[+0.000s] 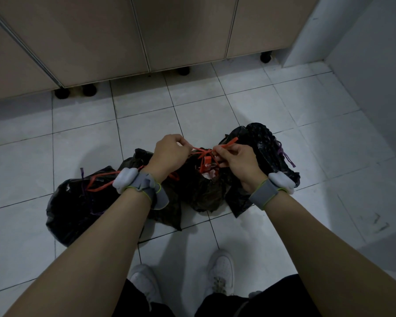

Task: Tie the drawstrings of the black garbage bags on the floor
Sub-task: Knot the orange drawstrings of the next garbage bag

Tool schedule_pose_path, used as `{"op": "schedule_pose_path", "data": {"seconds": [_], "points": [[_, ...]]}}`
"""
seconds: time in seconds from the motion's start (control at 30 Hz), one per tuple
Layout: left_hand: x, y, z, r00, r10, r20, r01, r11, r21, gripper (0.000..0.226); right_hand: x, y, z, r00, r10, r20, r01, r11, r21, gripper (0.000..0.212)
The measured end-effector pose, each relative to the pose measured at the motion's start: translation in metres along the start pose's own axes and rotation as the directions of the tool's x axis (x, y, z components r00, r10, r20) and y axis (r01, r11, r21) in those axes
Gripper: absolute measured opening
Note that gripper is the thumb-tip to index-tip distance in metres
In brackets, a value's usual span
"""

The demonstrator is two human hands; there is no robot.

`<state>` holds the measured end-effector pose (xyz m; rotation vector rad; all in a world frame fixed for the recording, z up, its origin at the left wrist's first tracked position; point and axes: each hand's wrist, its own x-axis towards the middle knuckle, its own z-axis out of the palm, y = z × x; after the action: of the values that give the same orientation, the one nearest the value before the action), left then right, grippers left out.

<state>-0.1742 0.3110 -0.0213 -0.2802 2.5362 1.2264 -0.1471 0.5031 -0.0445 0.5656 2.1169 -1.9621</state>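
Three black garbage bags lie on the tiled floor: a left bag [78, 209], a middle bag [201, 191] and a right bag [265, 145]. Over the middle bag's mouth runs its red drawstring [204, 154], crossed into a loose knot. My left hand [169, 154] pinches the drawstring's left end. My right hand [236, 159] pinches its right end, which sticks up past my fingers. Another red drawstring [101, 181] lies across the left bag, partly hidden by my left wrist. Purple strings hang on the left and right bags.
Beige cabinets [146, 30] on black feet stand along the far side. A white wall [364, 65] closes the right side. White floor tiles [192, 106] stretch between the bags and the cabinets. My white shoes [222, 271] stand just behind the bags.
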Motion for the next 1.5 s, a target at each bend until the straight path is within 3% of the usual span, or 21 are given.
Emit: {"op": "schedule_pose_path", "data": {"seconds": [0.37,0.7,1.13,1.5], "points": [[-0.003,-0.014,-0.001,1.0,-0.028,0.001,0.027,0.978,0.208,0.027,-0.001,0.009,-0.006,0.992,0.069,-0.107,-0.087,0.982,-0.17,0.02],[-0.001,-0.032,0.003,0.996,-0.079,0.038,0.053,0.885,0.463,0.032,-0.002,0.014,-0.011,0.973,0.111,-0.201,-0.166,0.943,-0.287,0.018],[0.002,-0.057,-0.001,0.987,-0.102,0.127,0.026,0.868,0.497,0.023,0.002,0.026,-0.02,0.935,0.192,-0.299,-0.294,0.89,-0.347,0.031],[0.002,-0.066,-0.002,0.977,-0.168,0.132,0.066,0.825,0.561,0.018,-0.001,0.031,-0.02,0.923,0.241,-0.3,-0.348,0.856,-0.382,0.021]]}}
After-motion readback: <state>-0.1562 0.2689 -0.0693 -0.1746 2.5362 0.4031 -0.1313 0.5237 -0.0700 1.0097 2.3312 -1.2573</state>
